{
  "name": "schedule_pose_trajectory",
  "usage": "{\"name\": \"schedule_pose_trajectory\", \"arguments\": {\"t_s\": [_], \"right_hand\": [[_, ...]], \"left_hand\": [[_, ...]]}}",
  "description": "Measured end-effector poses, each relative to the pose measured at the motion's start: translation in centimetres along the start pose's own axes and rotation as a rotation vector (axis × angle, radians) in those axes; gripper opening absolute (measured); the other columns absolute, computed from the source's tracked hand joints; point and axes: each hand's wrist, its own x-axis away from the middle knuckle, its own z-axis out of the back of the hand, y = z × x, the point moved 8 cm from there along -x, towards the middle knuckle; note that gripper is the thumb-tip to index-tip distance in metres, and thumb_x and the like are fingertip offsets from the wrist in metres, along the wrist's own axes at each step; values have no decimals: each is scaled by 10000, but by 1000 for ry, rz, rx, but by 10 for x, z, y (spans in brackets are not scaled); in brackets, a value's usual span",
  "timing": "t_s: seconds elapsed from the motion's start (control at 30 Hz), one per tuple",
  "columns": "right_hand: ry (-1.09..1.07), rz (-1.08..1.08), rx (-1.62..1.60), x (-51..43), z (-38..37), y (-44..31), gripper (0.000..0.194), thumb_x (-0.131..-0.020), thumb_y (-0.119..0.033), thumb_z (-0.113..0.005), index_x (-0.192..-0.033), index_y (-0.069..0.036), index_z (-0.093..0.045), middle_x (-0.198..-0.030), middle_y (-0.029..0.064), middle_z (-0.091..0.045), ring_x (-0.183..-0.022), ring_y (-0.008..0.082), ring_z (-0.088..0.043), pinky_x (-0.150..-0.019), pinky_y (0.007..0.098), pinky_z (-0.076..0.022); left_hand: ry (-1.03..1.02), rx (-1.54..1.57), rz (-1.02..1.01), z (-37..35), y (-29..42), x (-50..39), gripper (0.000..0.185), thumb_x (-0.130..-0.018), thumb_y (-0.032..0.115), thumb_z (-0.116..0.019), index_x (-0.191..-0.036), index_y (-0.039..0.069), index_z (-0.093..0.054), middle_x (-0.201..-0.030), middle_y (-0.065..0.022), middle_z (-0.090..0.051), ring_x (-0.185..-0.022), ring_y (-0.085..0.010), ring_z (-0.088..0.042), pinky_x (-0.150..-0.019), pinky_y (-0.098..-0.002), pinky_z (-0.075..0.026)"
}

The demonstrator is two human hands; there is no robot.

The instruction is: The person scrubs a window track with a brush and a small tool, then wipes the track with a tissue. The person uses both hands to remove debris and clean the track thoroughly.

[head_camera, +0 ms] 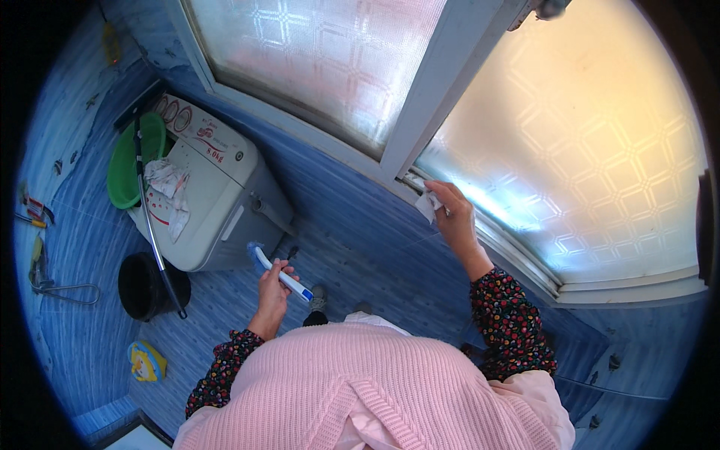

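Observation:
My left hand (273, 295) grips the white and blue handle of a scrub brush (283, 275), whose blue bristles point up and away from me. The brush is held in the air in front of the washing machine. At the window, my right hand (455, 216) pinches a crumpled white tissue or cloth (428, 206) at the lower track of the window frame (500, 247). Fingertips and tissue are at the track's left end, near the upright between two patterned frosted panes (568, 146). Part of the tissue is hidden by my fingers.
A twin-tub washing machine (208, 197) stands at the left, bearing a green basin (121, 163), a rag (169, 191) and a leaning metal-handled pole (147, 219). Beside it are a black bucket (135, 289) and a small yellow and blue pail (147, 361). A shower hose (67, 295) hangs on the left wall.

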Motion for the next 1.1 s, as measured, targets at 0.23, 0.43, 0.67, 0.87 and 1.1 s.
{"name": "schedule_pose_trajectory", "arguments": {"t_s": [0.23,0.43,0.67,0.87,1.1], "right_hand": [[-103,145,117,-2,3,-5,513,-617,166,-550,-1070,-67,-613,-951,104,-642,-902,280,-598,-771,359,-507],[-287,328,143,-18,-8,-21,371,-645,126,-550,-973,-43,-590,-930,87,-594,-905,263,-578,-753,362,-507],[-480,450,421,-12,-19,-25,149,-792,-53,-563,-932,-50,-616,-874,73,-536,-849,233,-537,-711,349,-498],[-582,352,496,-8,-31,-21,94,-849,-87,-557,-907,-63,-627,-828,81,-520,-796,259,-534,-648,372,-469],[-471,652,548,-5,-26,-50,156,-731,-54,-602,-880,-41,-643,-837,52,-531,-752,221,-520,-639,351,-452]], "left_hand": [[16,-14,-4,3,0,-2,278,-926,339,-567,-993,73,-608,-862,-50,-615,-734,-183,-609,-693,-324,-505],[17,-9,-8,5,-2,-4,279,-923,334,-572,-992,65,-607,-852,-52,-615,-717,-186,-609,-688,-327,-507],[35,53,-34,17,-8,-12,263,-919,300,-583,-985,45,-593,-844,-69,-613,-717,-198,-614,-670,-325,-522],[-8,137,-67,21,-18,-23,250,-916,277,-584,-1006,44,-584,-857,-81,-606,-737,-209,-616,-677,-342,-535],[30,102,-34,21,-19,-19,266,-920,301,-571,-1018,55,-591,-868,-70,-612,-734,-209,-622,-691,-348,-522]]}}
